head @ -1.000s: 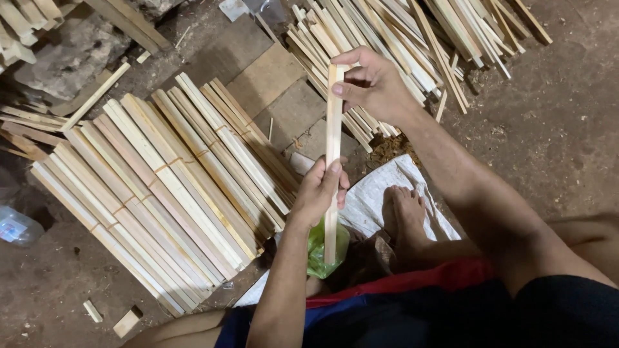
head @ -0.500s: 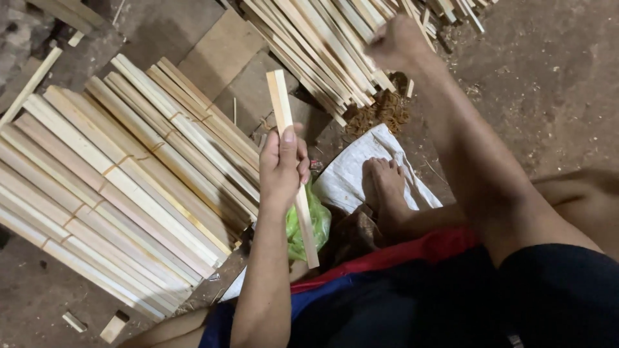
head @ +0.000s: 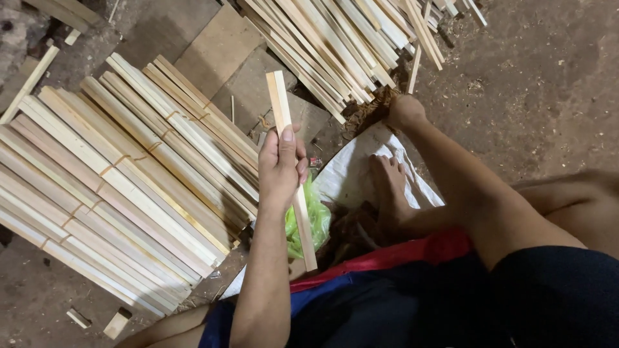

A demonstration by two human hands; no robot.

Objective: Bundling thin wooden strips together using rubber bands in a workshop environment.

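Head camera looks down (close).

The light was dim and yellowish, and it came from above. The pale wooden slats [head: 116,187] on the left were the brightest part. The dirt floor [head: 548,96] on the right looked darker, and the near corners were darkest. Soft shadows lay beside the left hand [head: 280,169] and under the arm. Nothing shone with glare. The picture was mostly sharp, only a little soft at the far edges.
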